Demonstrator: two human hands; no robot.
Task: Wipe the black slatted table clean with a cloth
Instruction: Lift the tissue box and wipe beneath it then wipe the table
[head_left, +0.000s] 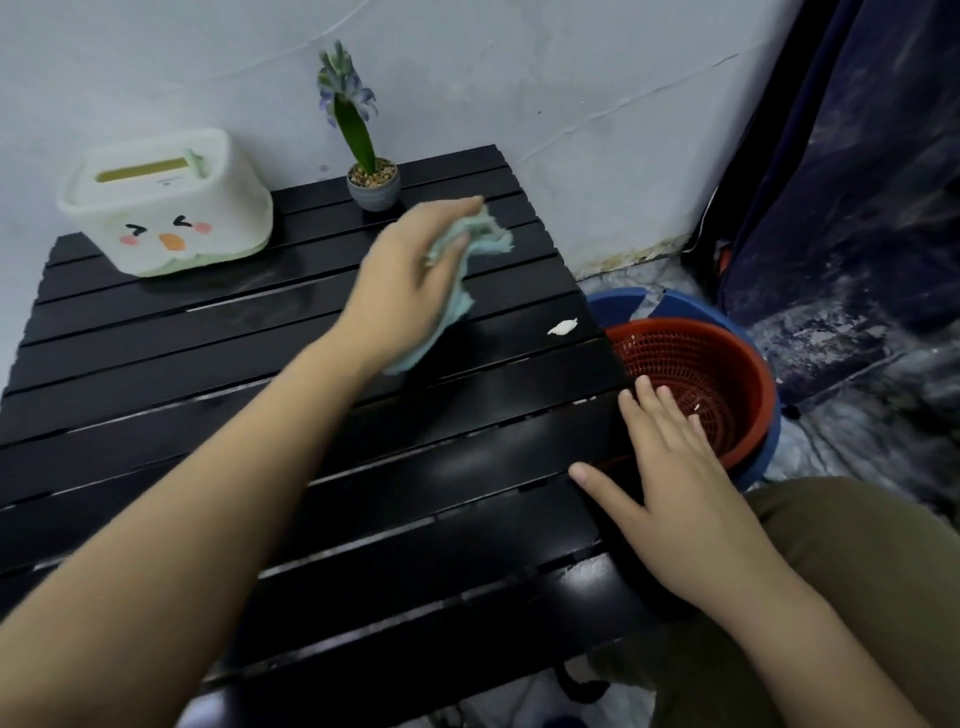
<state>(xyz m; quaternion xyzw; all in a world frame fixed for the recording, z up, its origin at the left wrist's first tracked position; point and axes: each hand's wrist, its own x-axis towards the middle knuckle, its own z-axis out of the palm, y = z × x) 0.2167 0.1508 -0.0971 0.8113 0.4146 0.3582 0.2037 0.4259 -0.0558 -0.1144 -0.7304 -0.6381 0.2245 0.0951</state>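
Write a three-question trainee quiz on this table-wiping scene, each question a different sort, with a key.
1. True or false: the left hand holds the light green cloth over the black slatted table.
2. Multiple choice: the white scrap lies near which table edge? A) beside the red basket B) beside the white tissue box C) the near edge by the person
3. Fill in: the right hand rests flat at the table's ___ edge.

Key: 1 true; 2 A; 3 right
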